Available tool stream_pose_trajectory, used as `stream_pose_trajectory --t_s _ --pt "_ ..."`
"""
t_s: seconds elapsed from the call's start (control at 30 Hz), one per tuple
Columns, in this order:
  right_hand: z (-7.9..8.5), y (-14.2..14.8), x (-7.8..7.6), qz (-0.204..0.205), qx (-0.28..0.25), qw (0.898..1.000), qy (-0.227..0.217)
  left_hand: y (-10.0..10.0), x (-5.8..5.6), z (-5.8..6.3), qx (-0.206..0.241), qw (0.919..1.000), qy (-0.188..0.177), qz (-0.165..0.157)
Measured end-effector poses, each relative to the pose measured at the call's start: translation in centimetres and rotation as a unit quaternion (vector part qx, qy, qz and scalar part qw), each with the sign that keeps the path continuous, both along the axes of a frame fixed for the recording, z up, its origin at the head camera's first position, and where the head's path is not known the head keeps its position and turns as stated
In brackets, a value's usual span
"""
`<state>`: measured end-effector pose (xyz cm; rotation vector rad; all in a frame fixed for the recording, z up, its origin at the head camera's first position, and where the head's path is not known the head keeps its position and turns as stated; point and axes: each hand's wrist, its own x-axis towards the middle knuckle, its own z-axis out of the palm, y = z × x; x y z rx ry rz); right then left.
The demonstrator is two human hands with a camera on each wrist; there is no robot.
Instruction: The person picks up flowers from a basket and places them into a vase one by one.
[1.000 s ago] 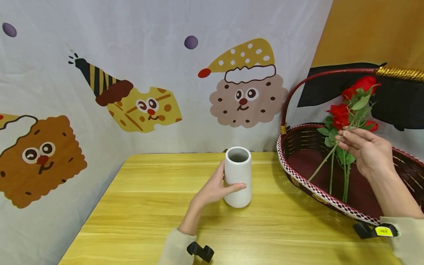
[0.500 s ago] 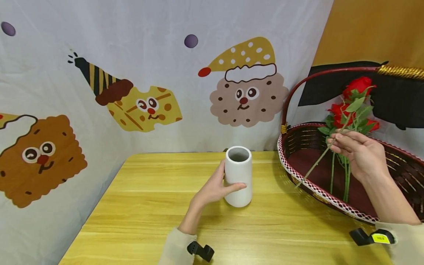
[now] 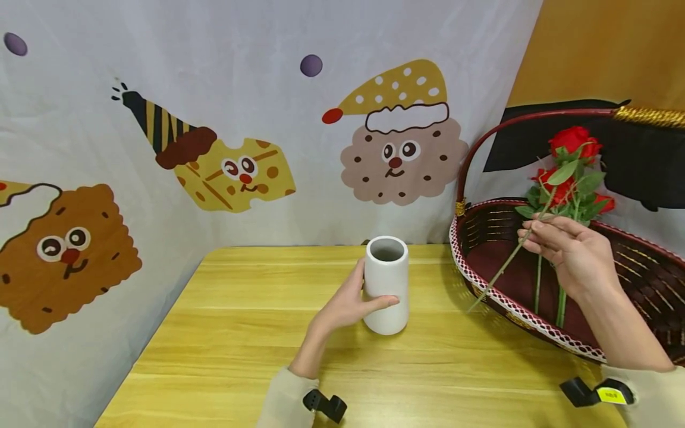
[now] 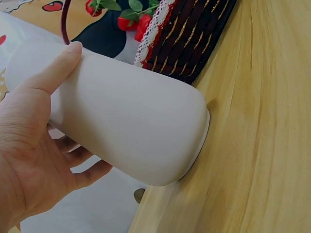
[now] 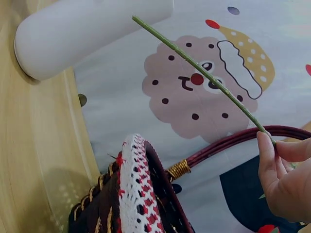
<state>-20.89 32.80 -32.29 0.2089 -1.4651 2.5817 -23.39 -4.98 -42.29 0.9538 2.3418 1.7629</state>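
While the left hand (image 3: 348, 304) curls its fingers round an upright vase (image 3: 385, 282) at five o'clock, the right hand (image 3: 580, 255), at three, pinches a stem (image 5: 204, 71) over a basket (image 3: 527, 317).

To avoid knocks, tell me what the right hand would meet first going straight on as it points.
Beyond the stem it pinches, the right hand would probably meet the basket handle; depth is unclear, so it might instead reach the printed cloth.

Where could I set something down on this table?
Left of the left hand and vase, and between vase and basket, the table is bare, though a stem pokes toward that gap. Crowded: the basket around right hand and roses.
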Motion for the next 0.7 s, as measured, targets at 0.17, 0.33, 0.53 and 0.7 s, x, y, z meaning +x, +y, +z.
stream_pose_trajectory --t_s 0.17,0.33,0.53,0.7 --pt "0.0 -0.8 0.3 0.008 0.007 1.0 0.002 0.0 -0.1 -0.1 -0.001 1.0 0.0 0.0" --pt "-0.2 -1.5 0.4 0.015 0.021 1.0 0.013 0.0 -0.1 -0.2 0.004 1.0 0.001 -0.002" --pt "-0.2 -2.3 0.7 0.023 0.027 0.999 0.033 0.0 -0.1 -0.2 0.008 1.0 0.001 -0.005" --pt "-0.1 -2.9 0.9 0.026 0.027 0.999 0.031 0.0 0.0 -0.2 0.01 0.9999 -0.001 -0.003"
